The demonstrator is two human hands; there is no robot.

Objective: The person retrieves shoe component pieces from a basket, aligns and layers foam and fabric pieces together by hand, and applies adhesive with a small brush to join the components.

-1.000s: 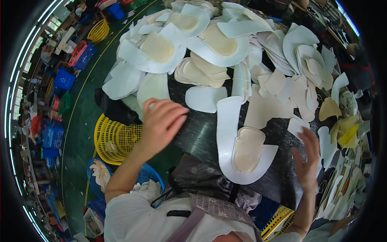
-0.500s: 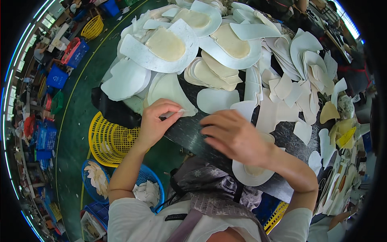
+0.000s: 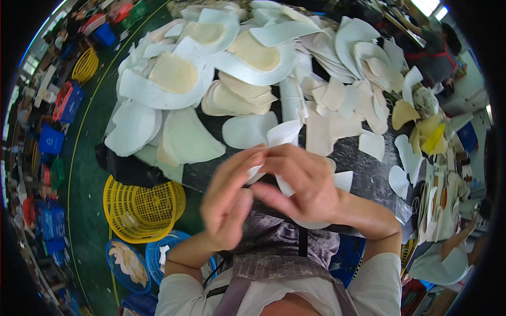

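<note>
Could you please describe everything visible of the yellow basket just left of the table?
The yellow basket looks plastic, open-topped, its walls pierced by a grid of holes. It rests on the green floor beside the dark table. Something pale shows inside; a black bundle overlaps its upper edge in view. Whether they touch is unclear.

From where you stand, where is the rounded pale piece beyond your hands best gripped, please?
Probably pinch the pale piece at its left edge, from the left: it looks flat, dark table borders that edge, and a white piece crowds its right.
</note>
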